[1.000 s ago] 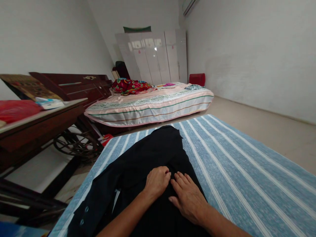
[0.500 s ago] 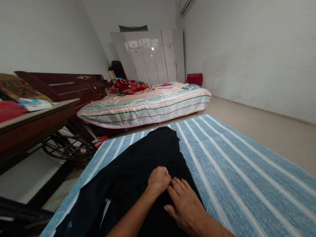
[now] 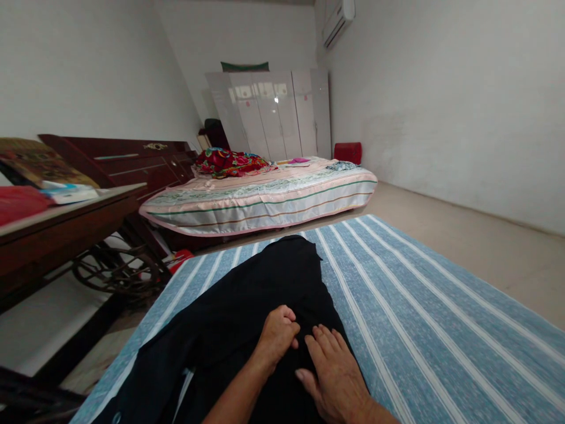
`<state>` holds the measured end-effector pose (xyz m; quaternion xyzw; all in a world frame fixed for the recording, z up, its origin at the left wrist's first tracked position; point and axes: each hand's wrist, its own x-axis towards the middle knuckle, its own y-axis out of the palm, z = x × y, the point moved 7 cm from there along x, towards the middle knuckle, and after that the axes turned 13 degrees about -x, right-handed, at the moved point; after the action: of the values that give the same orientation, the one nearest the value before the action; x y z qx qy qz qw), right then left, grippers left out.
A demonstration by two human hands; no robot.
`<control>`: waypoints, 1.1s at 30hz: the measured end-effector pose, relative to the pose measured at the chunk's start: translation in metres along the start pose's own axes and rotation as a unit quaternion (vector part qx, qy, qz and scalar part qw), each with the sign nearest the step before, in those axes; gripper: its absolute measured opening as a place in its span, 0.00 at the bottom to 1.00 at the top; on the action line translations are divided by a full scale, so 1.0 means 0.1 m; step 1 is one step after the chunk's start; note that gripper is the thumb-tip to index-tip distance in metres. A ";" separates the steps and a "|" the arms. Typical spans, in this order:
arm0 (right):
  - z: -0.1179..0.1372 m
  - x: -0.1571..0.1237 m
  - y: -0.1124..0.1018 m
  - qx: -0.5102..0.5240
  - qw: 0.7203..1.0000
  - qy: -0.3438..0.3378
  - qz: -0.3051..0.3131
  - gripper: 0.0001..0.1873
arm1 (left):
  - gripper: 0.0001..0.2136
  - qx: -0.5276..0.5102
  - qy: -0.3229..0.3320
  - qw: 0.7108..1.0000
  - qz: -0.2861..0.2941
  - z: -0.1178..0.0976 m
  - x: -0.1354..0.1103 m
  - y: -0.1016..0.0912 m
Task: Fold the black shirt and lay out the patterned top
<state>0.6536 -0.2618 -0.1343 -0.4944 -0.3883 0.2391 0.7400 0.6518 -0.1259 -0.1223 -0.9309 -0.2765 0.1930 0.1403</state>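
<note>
A black collared garment (image 3: pixel 238 300), a shirt or jacket, lies lengthwise on a blue-and-white striped cloth (image 3: pixel 410 294). Its collar points away from me, and a sleeve with a button stretches toward the lower left. My left hand (image 3: pixel 279 337) rests on the middle of the garment, fingers curled and closed; whatever is inside them, if anything, is hidden. Just to its right, my right hand (image 3: pixel 332 368) lies flat on the garment near its right edge, with fingers extended and thumb apart. A small gap separates the two hands.
Beyond the striped surface stands a bed (image 3: pixel 260 206) bearing a red floral blanket (image 3: pixel 233 162). On the left is a wooden table (image 3: pixel 88 209) with an iron wheel (image 3: pixel 117 268) beneath. A pale wardrobe (image 3: pixel 269 115) and a red box (image 3: pixel 348 153) are farther back.
My hands have moved slightly apart: the left a little leftward, the right staying flat on the cloth. The view has tilted upward a little. The garment lies much as before.
</note>
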 end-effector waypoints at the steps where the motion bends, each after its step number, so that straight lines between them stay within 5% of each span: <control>1: 0.00 0.00 0.02 0.000 1.000 0.003 0.006 0.27 | 0.08 0.007 -0.003 1.000 0.005 0.00 0.00 0.01; 7: 0.02 0.07 -0.07 -0.008 1.000 0.029 0.007 0.25 | 0.03 0.257 0.098 0.962 -0.003 -0.21 -0.01 -0.05; 12: 0.04 0.36 -0.21 -0.021 1.000 0.004 -0.009 0.19 | 0.04 0.301 0.150 0.942 -0.004 -0.49 0.06 -0.23; 17: -0.05 0.45 -0.04 -0.019 0.999 -0.023 -0.016 0.19 | 0.05 0.352 0.207 0.912 -0.045 -0.95 0.47 -0.34; 24: -0.07 0.41 0.09 -0.013 1.000 -0.022 -0.010 0.23 | 0.07 0.403 0.223 0.885 -0.066 -1.33 1.32 0.12; 33: -0.08 0.45 0.07 0.001 1.000 -0.010 0.002 0.24 | 0.13 0.444 0.155 0.882 -0.037 -1.16 1.93 0.44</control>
<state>0.6871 -0.2302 -0.1275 -0.4921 -0.3945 0.2461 0.7360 0.8715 -0.0693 -0.0900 -0.7782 -0.1703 0.1436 0.5872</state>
